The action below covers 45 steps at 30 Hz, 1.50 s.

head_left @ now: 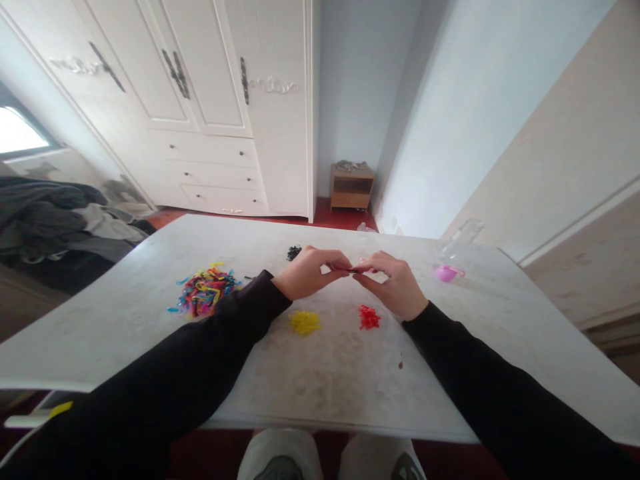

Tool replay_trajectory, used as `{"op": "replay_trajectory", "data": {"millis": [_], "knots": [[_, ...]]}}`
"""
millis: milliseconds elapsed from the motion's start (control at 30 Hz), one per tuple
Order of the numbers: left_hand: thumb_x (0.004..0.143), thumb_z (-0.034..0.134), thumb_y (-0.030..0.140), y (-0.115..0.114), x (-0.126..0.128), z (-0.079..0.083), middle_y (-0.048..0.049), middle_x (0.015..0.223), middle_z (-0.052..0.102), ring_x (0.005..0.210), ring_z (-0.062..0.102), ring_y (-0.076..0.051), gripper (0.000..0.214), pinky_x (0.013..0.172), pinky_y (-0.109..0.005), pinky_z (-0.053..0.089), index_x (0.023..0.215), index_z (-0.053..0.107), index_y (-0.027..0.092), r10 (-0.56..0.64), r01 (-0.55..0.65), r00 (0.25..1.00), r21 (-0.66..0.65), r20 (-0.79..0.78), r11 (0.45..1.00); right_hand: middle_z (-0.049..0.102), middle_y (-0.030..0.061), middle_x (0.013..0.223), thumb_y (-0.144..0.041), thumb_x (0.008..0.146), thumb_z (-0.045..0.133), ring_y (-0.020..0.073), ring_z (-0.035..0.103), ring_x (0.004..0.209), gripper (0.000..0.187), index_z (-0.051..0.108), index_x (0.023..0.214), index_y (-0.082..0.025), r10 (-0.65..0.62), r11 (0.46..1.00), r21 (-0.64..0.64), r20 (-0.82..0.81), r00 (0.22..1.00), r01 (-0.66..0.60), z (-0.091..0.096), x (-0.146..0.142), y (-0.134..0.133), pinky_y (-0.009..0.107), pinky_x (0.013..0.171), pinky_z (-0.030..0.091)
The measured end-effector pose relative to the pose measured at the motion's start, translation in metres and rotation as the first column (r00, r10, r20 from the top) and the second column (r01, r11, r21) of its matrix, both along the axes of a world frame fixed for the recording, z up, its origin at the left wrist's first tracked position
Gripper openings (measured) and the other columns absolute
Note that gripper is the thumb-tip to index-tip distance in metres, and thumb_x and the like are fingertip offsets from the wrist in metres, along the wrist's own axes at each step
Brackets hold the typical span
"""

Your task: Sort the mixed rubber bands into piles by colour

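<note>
My left hand (309, 272) and my right hand (393, 283) meet above the middle of a white table (320, 387). Both pinch one small dark thin piece (353, 270) between their fingertips; what it is I cannot make out. On the table below my hands lie a small yellow pile (303, 323) and a small red pile (369, 317). A larger mixed heap of coloured pieces (205, 291) lies to the left of my left forearm. A small black pile (293, 252) sits just beyond my left hand.
A clear bottle with a pink cap (453, 257) lies on the table's right side. A white wardrobe (210, 100) stands behind, with a small wooden nightstand (351, 187) in the corner. Dark clothes (55, 213) are heaped at the left.
</note>
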<state>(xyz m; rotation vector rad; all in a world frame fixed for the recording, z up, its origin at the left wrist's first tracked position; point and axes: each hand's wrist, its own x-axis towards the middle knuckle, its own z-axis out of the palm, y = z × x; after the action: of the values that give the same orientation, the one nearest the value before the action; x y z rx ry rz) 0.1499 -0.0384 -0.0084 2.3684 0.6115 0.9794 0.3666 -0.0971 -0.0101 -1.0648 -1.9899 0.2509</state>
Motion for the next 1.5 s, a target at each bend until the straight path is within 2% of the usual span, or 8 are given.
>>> {"op": "replay_trajectory", "data": {"millis": [167, 300, 433, 567, 733, 967, 1500], "knots": [[0.091, 0.068, 0.024, -0.0014, 0.0002, 0.0009, -0.0013, 0.082, 0.078, 0.073, 0.071, -0.012, 0.008, 0.073, -0.022, 0.055, 0.091, 0.075, 0.02, -0.005, 0.006, 1.0, 0.024, -0.005, 1.0, 0.072, 0.0042, 0.079, -0.026, 0.09, 0.071, 0.0185, 0.064, 0.076, 0.01, 0.074, 0.083, -0.021, -0.021, 1.0, 0.02, -0.019, 1.0, 0.021, -0.0016, 0.0008, -0.0004, 0.032, 0.068, 0.05], [0.091, 0.067, 0.023, 0.0006, -0.0007, 0.0007, -0.0015, 0.079, 0.075, 0.071, 0.07, -0.012, 0.007, 0.07, -0.022, 0.055, 0.09, 0.071, 0.017, 0.037, -0.038, 0.999, 0.029, 0.016, 0.999, 0.072, 0.0036, 0.078, -0.031, 0.092, 0.07, 0.0181, 0.063, 0.075, 0.014, 0.073, 0.082, -0.021, -0.039, 0.998, 0.048, -0.05, 0.998, 0.041, 0.0009, 0.0013, -0.0007, 0.031, 0.066, 0.049], [0.09, 0.065, 0.019, 0.0038, -0.0025, -0.0011, 0.0006, 0.075, 0.071, 0.065, 0.067, -0.011, 0.012, 0.066, -0.021, 0.053, 0.101, 0.067, 0.016, 0.074, -0.076, 0.997, 0.03, 0.037, 0.997, 0.071, 0.0027, 0.077, -0.028, 0.092, 0.07, 0.0174, 0.062, 0.073, 0.013, 0.071, 0.08, -0.021, -0.038, 0.996, 0.078, -0.07, 0.997, 0.044, 0.0023, 0.001, -0.0008, 0.032, 0.066, 0.049], [0.091, 0.063, 0.019, 0.0058, -0.0035, -0.0027, -0.0006, 0.077, 0.071, 0.065, 0.065, -0.009, 0.01, 0.065, -0.021, 0.051, 0.098, 0.07, 0.017, 0.048, -0.047, 0.999, 0.096, -0.01, 0.994, 0.069, 0.0021, 0.074, -0.027, 0.091, 0.07, 0.0173, 0.061, 0.072, 0.013, 0.07, 0.08, -0.021, -0.034, 0.996, 0.075, -0.062, 0.998, 0.038, 0.0015, 0.0005, -0.0013, 0.032, 0.065, 0.048], [0.091, 0.065, 0.019, 0.0055, -0.0027, -0.0037, -0.0005, 0.077, 0.071, 0.064, 0.063, -0.009, 0.014, 0.065, -0.019, 0.05, 0.103, 0.074, 0.017, 0.008, -0.004, 1.0, 0.155, -0.023, 0.988, 0.069, 0.0025, 0.076, -0.031, 0.092, 0.07, 0.0169, 0.062, 0.072, 0.016, 0.072, 0.081, -0.02, -0.037, 0.998, 0.05, -0.076, 0.996, 0.041, 0.0022, 0.0004, -0.0022, 0.031, 0.065, 0.048], [0.091, 0.067, 0.02, 0.0032, -0.0024, -0.0015, -0.0014, 0.077, 0.071, 0.063, 0.063, -0.008, 0.008, 0.063, -0.019, 0.049, 0.089, 0.073, 0.015, -0.014, 0.023, 0.999, 0.173, -0.051, 0.985, 0.066, 0.0015, 0.07, -0.033, 0.094, 0.068, 0.0157, 0.059, 0.068, 0.022, 0.07, 0.077, -0.019, -0.053, 0.998, 0.042, -0.06, 0.997, 0.056, 0.0029, 0.0002, -0.0021, 0.03, 0.062, 0.046], [0.092, 0.068, 0.022, 0.0022, -0.002, 0.0003, -0.0025, 0.078, 0.072, 0.066, 0.065, -0.01, 0.011, 0.066, -0.021, 0.049, 0.087, 0.074, 0.016, -0.029, 0.039, 0.997, 0.159, -0.065, 0.987, 0.069, 0.0024, 0.072, -0.036, 0.093, 0.069, 0.0155, 0.059, 0.065, 0.024, 0.069, 0.076, -0.019, -0.064, 0.998, 0.003, -0.052, 0.997, 0.064, -0.0002, 0.0003, -0.0009, 0.03, 0.061, 0.047]]}}
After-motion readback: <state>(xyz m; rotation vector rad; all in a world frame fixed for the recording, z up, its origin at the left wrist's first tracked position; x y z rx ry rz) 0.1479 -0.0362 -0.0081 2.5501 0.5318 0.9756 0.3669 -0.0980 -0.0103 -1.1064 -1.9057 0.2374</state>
